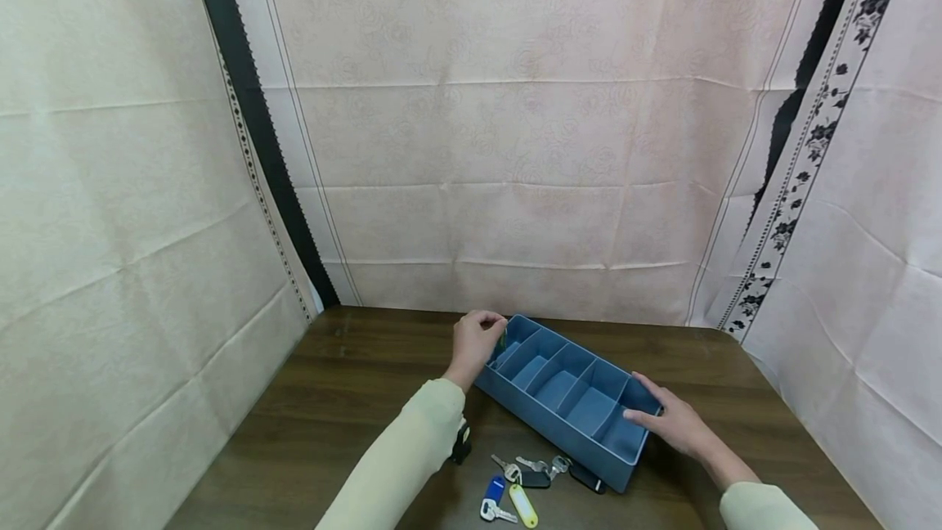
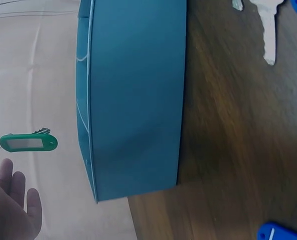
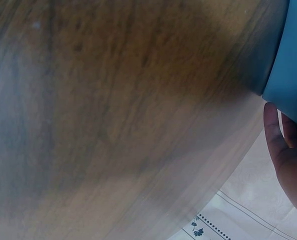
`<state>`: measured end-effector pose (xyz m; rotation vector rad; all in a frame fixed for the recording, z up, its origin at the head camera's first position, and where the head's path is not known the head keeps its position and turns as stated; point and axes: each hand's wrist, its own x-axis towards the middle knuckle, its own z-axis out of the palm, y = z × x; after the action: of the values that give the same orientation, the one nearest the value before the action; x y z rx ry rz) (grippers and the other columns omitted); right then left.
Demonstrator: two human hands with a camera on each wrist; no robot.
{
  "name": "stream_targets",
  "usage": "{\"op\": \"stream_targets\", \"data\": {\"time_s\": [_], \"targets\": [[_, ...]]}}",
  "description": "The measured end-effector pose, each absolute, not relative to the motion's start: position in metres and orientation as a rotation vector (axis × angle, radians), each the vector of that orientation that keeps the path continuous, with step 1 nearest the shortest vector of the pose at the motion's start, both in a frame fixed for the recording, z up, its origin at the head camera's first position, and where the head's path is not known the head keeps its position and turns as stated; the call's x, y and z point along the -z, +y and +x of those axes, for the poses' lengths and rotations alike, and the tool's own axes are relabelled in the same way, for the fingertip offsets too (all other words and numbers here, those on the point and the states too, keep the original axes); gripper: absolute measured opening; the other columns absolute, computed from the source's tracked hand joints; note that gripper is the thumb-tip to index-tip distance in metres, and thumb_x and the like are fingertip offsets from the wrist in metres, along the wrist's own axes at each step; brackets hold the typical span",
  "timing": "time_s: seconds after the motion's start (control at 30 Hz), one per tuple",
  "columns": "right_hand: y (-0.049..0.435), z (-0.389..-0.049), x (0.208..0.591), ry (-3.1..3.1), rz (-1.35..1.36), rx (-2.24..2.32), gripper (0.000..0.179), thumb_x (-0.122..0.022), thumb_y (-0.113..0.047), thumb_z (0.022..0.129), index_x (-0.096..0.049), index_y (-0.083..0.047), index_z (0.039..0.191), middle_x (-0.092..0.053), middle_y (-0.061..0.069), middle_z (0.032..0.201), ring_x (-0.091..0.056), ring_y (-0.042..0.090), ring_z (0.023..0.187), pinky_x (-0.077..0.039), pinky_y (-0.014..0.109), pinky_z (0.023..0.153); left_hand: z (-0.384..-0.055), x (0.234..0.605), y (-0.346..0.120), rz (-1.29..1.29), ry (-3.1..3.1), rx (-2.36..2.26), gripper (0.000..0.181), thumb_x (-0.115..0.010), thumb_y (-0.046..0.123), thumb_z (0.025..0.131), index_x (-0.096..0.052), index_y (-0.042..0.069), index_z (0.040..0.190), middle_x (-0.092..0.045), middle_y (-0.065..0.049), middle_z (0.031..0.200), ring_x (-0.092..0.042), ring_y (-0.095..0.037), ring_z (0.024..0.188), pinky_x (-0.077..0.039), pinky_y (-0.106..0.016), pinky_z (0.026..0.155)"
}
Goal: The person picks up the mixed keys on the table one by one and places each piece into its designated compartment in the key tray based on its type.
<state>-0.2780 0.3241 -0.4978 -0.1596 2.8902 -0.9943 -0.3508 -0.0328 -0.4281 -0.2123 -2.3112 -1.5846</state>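
Note:
A blue compartment box [image 1: 540, 419] stands slanted on the table, several dividers across its inside. Over its far left end, my left hand [image 1: 474, 343] pinches the ring of a key with a green tag [image 2: 26, 142]. In the left wrist view that hand [image 2: 11, 205] is partly cut off, and most of the key is behind the tag. My right hand [image 1: 680, 425] rests at the box's near right end, thumb and fingers spread across the rim. The right wrist view shows its fingers [image 3: 273, 132] touching the box's end.
In front of the box lie several keys with tags, among them a blue tag [image 1: 491, 491], a yellow tag [image 1: 523, 505] and a black tag [image 1: 536, 479]. A black item [image 1: 587, 478] lies against the box's front wall. Another dark item [image 1: 461, 444] is partly behind the left sleeve. Cloth curtains [image 1: 515, 145] surround the table.

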Motion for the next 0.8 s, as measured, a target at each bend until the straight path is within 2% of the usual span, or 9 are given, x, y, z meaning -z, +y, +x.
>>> {"op": "stream_targets", "data": {"time_s": [0.57, 0.8], "targets": [[0.325, -0.276, 0.498, 2.891, -0.168, 1.016, 0.084, -0.063, -0.052, 0.093, -0.025, -0.012, 0.157, -0.026, 0.039, 0.15, -0.032, 0.061, 0.13, -0.033, 0.074, 0.094, -0.355, 0.432, -0.006, -0.226, -2.347, 1.605, 0.012, -0.071, 0.022, 0.094, -0.077, 0.012, 0.096, -0.064, 0.002, 0.095, -0.058, -0.015, 0.089, -0.053, -0.03, 0.078], [0.324, -0.277, 0.498, 2.894, -0.148, 1.017, 0.086, -0.063, -0.055, 0.092, -0.025, -0.013, 0.157, -0.027, 0.039, 0.15, -0.032, 0.061, 0.131, -0.033, 0.074, 0.095, -0.359, 0.437, -0.001, -0.21, -2.365, 1.581, 0.01, -0.071, 0.021, 0.093, -0.077, 0.013, 0.094, -0.065, 0.002, 0.096, -0.059, -0.015, 0.089, -0.053, -0.031, 0.08]]}}
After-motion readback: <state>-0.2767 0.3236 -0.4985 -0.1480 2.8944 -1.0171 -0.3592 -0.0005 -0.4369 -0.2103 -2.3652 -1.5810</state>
